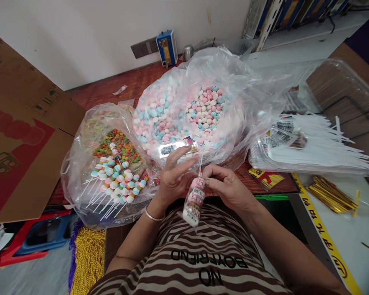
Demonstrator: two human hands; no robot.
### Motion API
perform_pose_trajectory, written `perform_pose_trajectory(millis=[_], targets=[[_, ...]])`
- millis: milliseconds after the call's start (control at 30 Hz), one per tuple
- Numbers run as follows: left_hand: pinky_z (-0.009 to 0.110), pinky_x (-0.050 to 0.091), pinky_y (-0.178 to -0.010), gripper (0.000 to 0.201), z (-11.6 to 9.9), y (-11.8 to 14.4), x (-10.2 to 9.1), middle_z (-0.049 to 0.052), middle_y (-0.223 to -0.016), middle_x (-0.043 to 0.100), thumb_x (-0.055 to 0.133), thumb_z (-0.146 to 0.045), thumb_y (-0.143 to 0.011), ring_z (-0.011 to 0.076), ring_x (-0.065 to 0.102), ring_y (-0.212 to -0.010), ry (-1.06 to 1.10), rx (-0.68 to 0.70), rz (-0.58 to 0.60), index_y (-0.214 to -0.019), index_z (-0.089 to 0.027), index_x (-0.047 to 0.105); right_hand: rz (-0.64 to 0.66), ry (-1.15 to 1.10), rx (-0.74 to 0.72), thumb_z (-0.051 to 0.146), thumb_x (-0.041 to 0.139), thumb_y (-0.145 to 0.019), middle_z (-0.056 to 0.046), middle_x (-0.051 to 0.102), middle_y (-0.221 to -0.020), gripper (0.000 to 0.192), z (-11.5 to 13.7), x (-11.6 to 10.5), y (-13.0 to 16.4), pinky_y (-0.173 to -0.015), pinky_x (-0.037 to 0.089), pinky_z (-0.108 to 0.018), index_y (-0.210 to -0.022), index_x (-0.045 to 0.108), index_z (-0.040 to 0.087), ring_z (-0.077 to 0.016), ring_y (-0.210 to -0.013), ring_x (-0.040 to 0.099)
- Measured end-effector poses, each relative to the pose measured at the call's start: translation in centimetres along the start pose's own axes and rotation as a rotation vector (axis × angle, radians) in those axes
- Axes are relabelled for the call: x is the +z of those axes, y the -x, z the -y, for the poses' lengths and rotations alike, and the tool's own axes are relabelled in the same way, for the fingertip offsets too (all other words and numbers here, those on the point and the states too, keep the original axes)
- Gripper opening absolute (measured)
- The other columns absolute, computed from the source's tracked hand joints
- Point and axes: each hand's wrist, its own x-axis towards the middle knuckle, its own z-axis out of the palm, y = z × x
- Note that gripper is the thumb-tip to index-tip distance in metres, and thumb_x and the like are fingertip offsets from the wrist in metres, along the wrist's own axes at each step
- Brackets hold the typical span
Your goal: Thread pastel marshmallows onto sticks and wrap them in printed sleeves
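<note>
A small clear printed packet point(195, 203) with pink and white sweets inside hangs tilted in front of the striped shirt. My right hand point(229, 186) pinches it near its narrow top, thumb against the fingers. On the other side, my left hand point(175, 174) has its fingers stretched out and apart, with the thumb close beside the packet's neck. Whether that thumb presses on it, I cannot tell. Under the left fingertips lies a flat printed wrapper point(175, 148) with a barcode, resting on a large clear bag point(233, 119) of pink, white and blue marshmallows.
Marshmallow skewers point(119, 180) lie on a bag of coloured rings point(118, 143) at left. A clear tub point(313, 164) with white sticks stands at right, near gold twist ties point(330, 194). A cardboard box point(24, 135) rises far left; a blue device point(167, 48) stands by the wall.
</note>
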Motion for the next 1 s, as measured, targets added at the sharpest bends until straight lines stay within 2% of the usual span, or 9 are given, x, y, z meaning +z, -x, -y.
perform_pose_trajectory(millis=[100,267,367,467,567,700,800,900,1000], targets=[[0.03,0.057,-0.088,0.036,-2.6,-0.2,-1.3,0.006,-0.107,0.077,0.067,-0.013,-0.09,0.0176,0.072,-0.097,0.04,-0.017,0.095,-0.123,-0.027,0.071,-0.182,0.281,-0.18,0.028,0.062,-0.089,0.001,0.063,-0.074,0.013,1.4,-0.7,-0.7,-0.065,0.048,-0.029,-0.078,0.064,0.022,-0.0161,-0.069,0.058],[0.023,0.054,-0.068,0.026,-4.4,-0.2,-1.2,0.005,-0.081,0.077,0.053,-0.024,-0.099,0.0149,0.071,-0.072,0.153,-0.335,0.695,-0.1,-0.022,0.079,-0.224,0.885,-0.719,0.019,0.061,-0.09,-0.003,0.072,-0.084,0.012,3.3,-0.5,-0.9,-0.071,0.051,-0.035,-0.089,0.071,0.027,-0.0198,-0.077,0.064],[0.025,0.052,-0.062,0.028,-3.2,-0.3,-0.8,0.005,-0.071,0.073,0.054,-0.026,-0.097,0.0164,0.067,-0.064,0.08,-0.404,0.64,-0.084,-0.019,0.078,-0.065,1.049,-0.993,0.017,0.064,-0.091,-0.003,0.076,-0.091,0.016,3.5,0.3,-0.4,-0.068,0.049,-0.035,-0.097,0.072,0.03,-0.0194,-0.077,0.065],[0.028,0.057,-0.067,0.029,-1.5,-0.7,-1.2,0.009,-0.092,0.078,0.054,-0.03,-0.097,0.0203,0.073,-0.076,0.205,-0.497,0.376,-0.113,-0.019,0.076,0.098,1.074,-1.104,0.016,0.061,-0.094,-0.003,0.077,-0.093,0.017,2.9,1.5,0.0,-0.065,0.047,-0.033,-0.099,0.071,0.029,-0.0179,-0.075,0.063],[0.038,0.059,-0.091,0.064,-0.6,-1.3,-2.5,0.015,-0.142,0.063,0.057,-0.04,-0.097,0.0266,0.07,-0.118,0.286,-0.41,0.208,-0.157,-0.029,0.038,0.2,0.907,-0.862,0.016,0.054,-0.096,-0.003,0.071,-0.08,0.018,1.9,2.5,-0.4,-0.063,0.045,-0.03,-0.09,0.068,0.024,-0.0163,-0.07,0.059],[0.055,0.045,-0.112,0.117,-0.9,-1.5,-4.2,0.018,-0.168,0.028,0.075,-0.055,-0.081,0.0337,0.032,-0.154,-0.041,-0.145,0.399,-0.164,-0.034,-0.005,0.306,0.607,-0.386,0.022,0.055,-0.094,0.001,0.061,-0.07,0.018,1.1,2.8,-2.3,-0.059,0.043,-0.025,-0.078,0.063,0.021,-0.0136,-0.064,0.054],[0.068,0.023,-0.12,0.109,-0.9,-0.5,-4.3,0.02,-0.171,0.015,0.074,-0.044,-0.086,0.0386,0.005,-0.158,-0.426,0.007,0.339,-0.165,-0.03,0.0,0.275,0.493,-0.274,0.024,0.058,-0.09,0.003,0.059,-0.067,0.017,1.6,3.1,-3.7,-0.059,0.04,-0.025,-0.074,0.063,0.02,-0.0131,-0.063,0.051],[0.069,0.009,-0.124,0.084,0.0,0.4,-4.4,0.014,-0.173,0.009,0.059,-0.023,-0.097,0.0367,-0.003,-0.159,-0.71,0.043,0.053,-0.164,-0.032,0.009,0.312,0.36,-0.169,0.028,0.06,-0.087,0.003,0.056,-0.066,0.019,2.4,4.7,-4.2,-0.06,0.039,-0.026,-0.07,0.06,0.021,-0.0133,-0.065,0.049],[0.059,0.01,-0.129,0.069,0.7,0.7,-7.1,0.007,-0.175,0.002,0.042,-0.016,-0.102,0.029,-0.001,-0.16,-0.873,-0.06,-0.232,-0.163,-0.032,0.012,0.481,0.196,-0.031,0.027,0.06,-0.086,0.004,0.052,-0.063,0.02,2.4,7.2,-4.4,-0.058,0.039,-0.025,-0.067,0.056,0.021,-0.0123,-0.062,0.047]])
